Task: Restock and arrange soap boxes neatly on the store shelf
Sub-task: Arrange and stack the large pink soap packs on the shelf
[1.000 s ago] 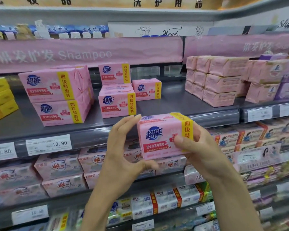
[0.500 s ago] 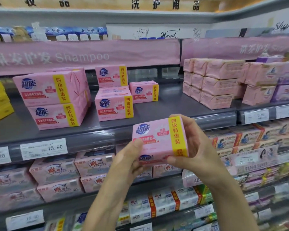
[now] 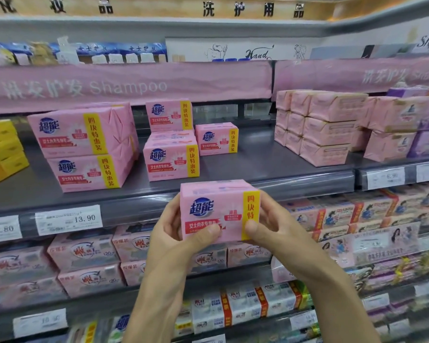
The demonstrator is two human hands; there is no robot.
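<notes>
At the bottom centre of the head view, both hands hold one box [image 3: 216,211] just in front of the shelf lip.

- Left hand [image 3: 174,241]: thumb pressed on the printed face, fingers curled behind the left end.
- Right hand [image 3: 278,229]: thumb on the yellow strip, fingers round the right end.
- Both are gripping; neither is free.

Box: pink wrap, blue logo, a red band of text, and a yellow vertical strip at its right side. The printed face is towards me and upright, with the top face just showing. The wrapper looks smooth and the corners square.

Key relation: the box's long axis runs left to right, parallel with the shelf [image 3: 270,169] edge. A bare grey patch of shelf lies up and beyond the hands, between the middle stack [image 3: 170,162] and the pale packs [image 3: 325,129] at right. The hands sit at opposite ends, and I judge neither nearer the gap. From my end the coming move reads as a lift and a straight push forward, with no turn needed, so the box lands face out beside the middle stack.

Further back: the left stack [image 3: 84,147] is two high, and a rear box [image 3: 217,138] sits alone behind the gap. Another stands at the back, above the middle stack.

Risk, my estimate: the left knuckles could nudge the middle stack askew on the way in.
</notes>
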